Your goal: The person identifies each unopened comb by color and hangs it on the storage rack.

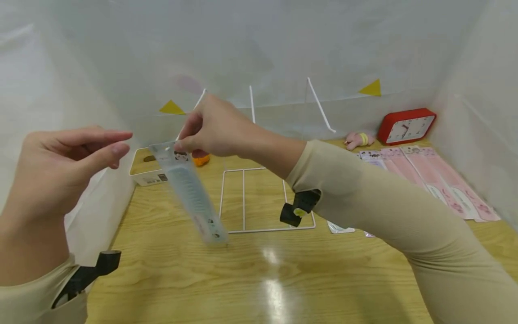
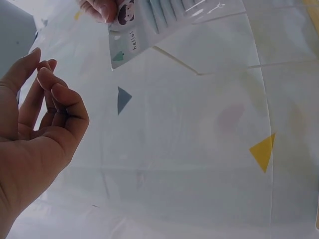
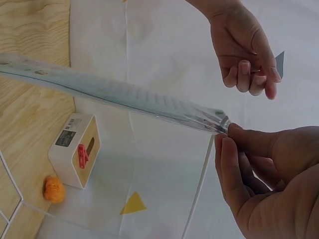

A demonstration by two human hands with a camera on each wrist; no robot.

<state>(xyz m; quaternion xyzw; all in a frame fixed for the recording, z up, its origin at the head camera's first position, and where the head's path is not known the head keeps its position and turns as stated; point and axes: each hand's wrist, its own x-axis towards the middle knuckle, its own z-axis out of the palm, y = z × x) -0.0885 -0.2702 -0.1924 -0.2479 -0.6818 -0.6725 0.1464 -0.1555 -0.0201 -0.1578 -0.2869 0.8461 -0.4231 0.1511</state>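
Note:
My right hand [image 1: 216, 128] pinches the top corner of a long, slim clear packet [image 1: 188, 189] between thumb and fingers. Ribbed teal contents show through it, and a cartoon face and a hang hole mark its top end. It hangs at a slant in front of the left prong of a white wire rack [image 1: 272, 231]; in the right wrist view the prong [image 3: 198, 189] meets the packet's pinched end. To the left, my left hand [image 1: 66, 168] is raised beside the packet, holding nothing, with its thumb and index fingertip apart and its fingers loosely bent.
Behind the packet stands a white box [image 1: 147, 177] with a wooden top, beside an orange lump [image 1: 201, 160]. Several pink packets [image 1: 437, 180] lie at the right, below a red clock [image 1: 408, 126] and a small pink toy [image 1: 358, 140]. White sheeting walls the table.

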